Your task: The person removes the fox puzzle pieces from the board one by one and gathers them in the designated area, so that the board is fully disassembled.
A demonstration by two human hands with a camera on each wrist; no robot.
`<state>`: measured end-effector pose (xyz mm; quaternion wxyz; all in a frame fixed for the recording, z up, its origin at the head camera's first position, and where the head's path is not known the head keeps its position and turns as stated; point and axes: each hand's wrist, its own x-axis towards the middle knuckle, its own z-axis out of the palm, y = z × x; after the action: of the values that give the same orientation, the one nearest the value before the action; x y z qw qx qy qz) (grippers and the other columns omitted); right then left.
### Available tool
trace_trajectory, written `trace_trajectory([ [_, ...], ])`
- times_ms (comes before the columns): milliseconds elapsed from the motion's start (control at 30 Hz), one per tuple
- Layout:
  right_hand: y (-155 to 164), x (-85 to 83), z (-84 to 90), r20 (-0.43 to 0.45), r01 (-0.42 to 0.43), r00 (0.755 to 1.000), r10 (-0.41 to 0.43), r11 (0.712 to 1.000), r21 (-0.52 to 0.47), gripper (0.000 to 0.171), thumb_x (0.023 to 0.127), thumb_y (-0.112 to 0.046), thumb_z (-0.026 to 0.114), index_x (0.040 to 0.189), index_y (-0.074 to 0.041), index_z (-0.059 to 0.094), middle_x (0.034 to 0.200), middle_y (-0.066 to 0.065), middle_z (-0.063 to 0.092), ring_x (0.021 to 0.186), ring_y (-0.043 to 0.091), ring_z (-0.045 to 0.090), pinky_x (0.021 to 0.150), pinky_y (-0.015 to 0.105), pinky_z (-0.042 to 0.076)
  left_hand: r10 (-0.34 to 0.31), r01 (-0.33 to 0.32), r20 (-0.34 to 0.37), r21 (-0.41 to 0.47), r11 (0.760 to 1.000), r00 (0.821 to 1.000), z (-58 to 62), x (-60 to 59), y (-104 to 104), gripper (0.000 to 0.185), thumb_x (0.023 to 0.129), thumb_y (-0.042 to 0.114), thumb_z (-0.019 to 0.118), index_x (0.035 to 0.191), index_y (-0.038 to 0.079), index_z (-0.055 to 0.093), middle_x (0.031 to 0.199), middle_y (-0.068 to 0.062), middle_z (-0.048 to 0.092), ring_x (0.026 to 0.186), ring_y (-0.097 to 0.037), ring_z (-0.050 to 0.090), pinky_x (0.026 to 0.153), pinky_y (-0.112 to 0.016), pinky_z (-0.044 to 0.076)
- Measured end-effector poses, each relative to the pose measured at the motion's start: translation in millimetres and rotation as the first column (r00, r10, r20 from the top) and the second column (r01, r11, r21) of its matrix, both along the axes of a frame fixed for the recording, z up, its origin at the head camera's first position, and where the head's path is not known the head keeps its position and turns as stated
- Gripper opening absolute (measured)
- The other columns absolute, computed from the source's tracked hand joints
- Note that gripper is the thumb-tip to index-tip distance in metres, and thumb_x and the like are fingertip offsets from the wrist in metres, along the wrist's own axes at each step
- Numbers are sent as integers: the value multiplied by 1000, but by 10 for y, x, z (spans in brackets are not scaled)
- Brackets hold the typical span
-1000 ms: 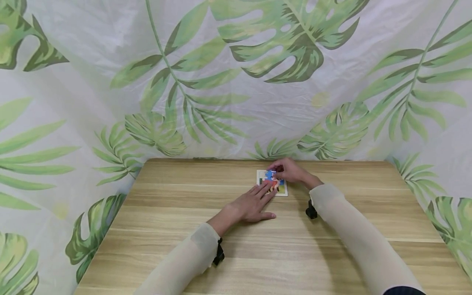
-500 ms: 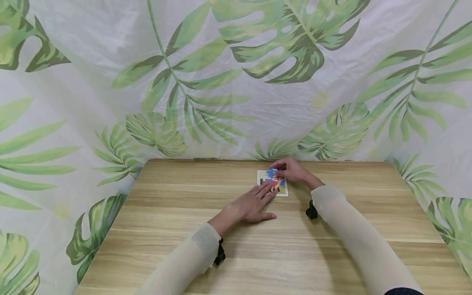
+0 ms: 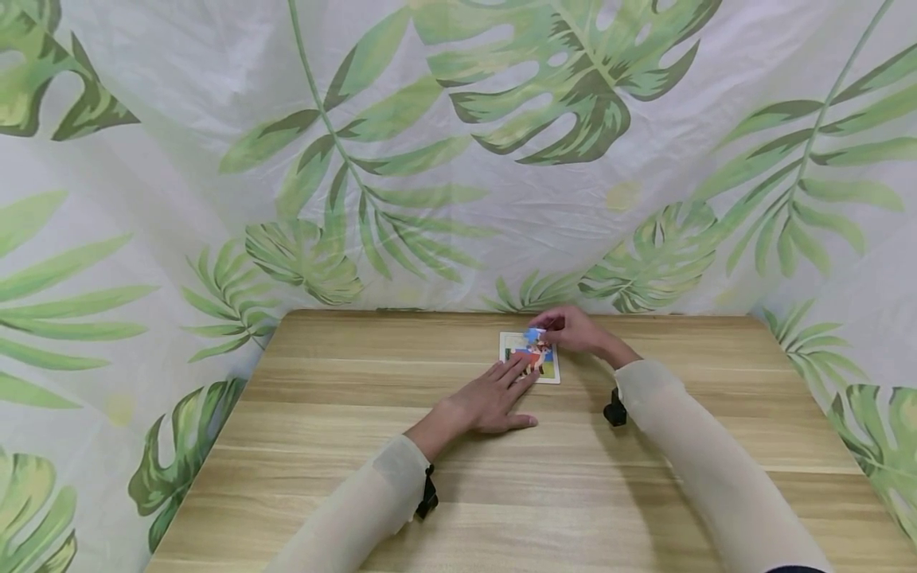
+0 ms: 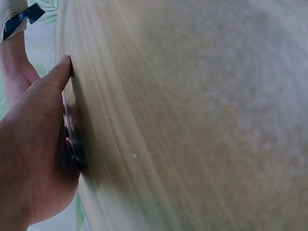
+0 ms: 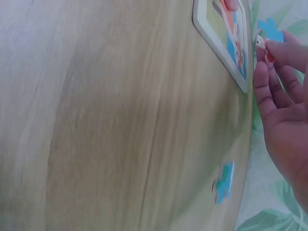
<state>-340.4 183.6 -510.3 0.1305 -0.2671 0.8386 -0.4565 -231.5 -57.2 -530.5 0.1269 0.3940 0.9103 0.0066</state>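
- Head view showed a small jigsaw puzzle board [image 3: 531,356] lying flat near the far edge of a wooden table [image 3: 358,477], with a leaf-printed cloth [image 3: 215,159] hung behind.
- The left hand [image 3: 494,398] rested palm down on the table, fingers straight, their tips touching the board's near left corner.
- The right hand [image 3: 576,330] hovered at the board's far right corner, thumb and forefinger pinching a blue puzzle piece [image 3: 533,336] just above the board.
- Right wrist view showed the same pinched piece [image 5: 269,30] raised off the board's edge [image 5: 219,45], and a loose blue piece [image 5: 224,182] lying on the table well apart from it.
- No brand, label or writing could be read on the board or pieces; the printed picture was too small to make out.
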Motion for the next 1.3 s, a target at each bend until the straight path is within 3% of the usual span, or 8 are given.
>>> trace_trajectory([
  [233,117,55,96,-3,4,1000,-4,1000,13,31,97,7,70,127,13,69,120,28,74,102,42,70,79,24,54,4,-4,6,25,1000,1000,-108,-48,-13,87,107,70,34,172,18,8,179,-6,-10,164,-23,-11,133,-43,9],
  [533,342,33,75,-4,5,1000,-4,999,49,29,98,1,71,127,9,72,122,22,75,97,24,71,79,25,56,10,-11,23,44,999,1000,-86,-19,-26,87,108,68,36,172,17,8,179,-7,-10,164,-24,-10,133,-43,6],
  [800,533,83,98,5,26,1000,-26,999,34,27,97,2,73,124,7,74,123,27,73,94,25,69,75,25,56,5,-6,20,69,998,1000,-50,3,-41,87,108,67,38,172,16,10,179,-8,-8,165,-26,-8,133,-43,6],
  [1100,789,134,119,11,54,998,-55,997,59,27,97,2,73,123,7,74,120,27,73,88,14,67,73,23,55,1,-4,29,93,996,1000,-46,13,-52,86,108,65,40,172,14,11,179,-9,-7,165,-27,-6,133,-45,7],
  [1300,965,179,139,3,70,998,-71,992,100,28,98,0,73,125,7,74,119,24,74,88,15,64,72,25,54,-2,-1,29,116,993,1000,-66,9,-53,86,108,65,39,172,14,12,179,-10,-5,165,-28,-5,133,-46,8],
])
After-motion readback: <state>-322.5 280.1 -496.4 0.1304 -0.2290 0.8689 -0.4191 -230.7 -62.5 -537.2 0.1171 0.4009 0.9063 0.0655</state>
